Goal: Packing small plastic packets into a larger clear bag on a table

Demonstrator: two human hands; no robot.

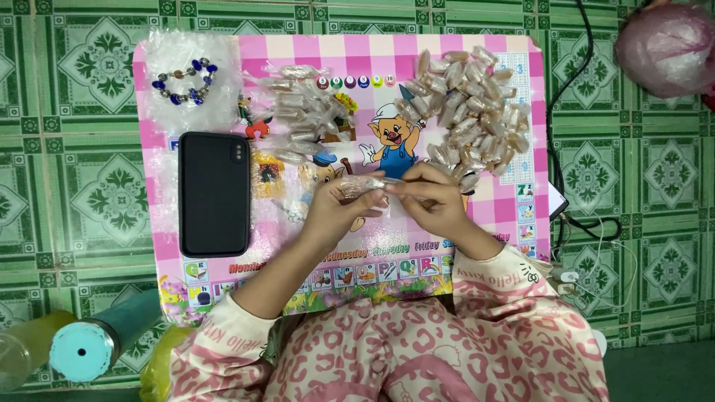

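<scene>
Plastic sleeve pinched between both hands' fingers

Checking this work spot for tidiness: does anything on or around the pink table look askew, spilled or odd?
Nothing looks spilled or damaged. The wrapped pieces lie in two loose heaps, one at the table's top right and one at top middle. The black phone lies straight, and the bead bracelet sits on clear plastic. Both hands hold one small packet.

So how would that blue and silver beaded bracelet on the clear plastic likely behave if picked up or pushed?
The blue and silver beaded bracelet would probably flop, since it lies in a loose uneven ring. Its rounded beads may roll slightly when nudged. It might also slide, because it rests on a clear crinkled plastic bag.
</scene>
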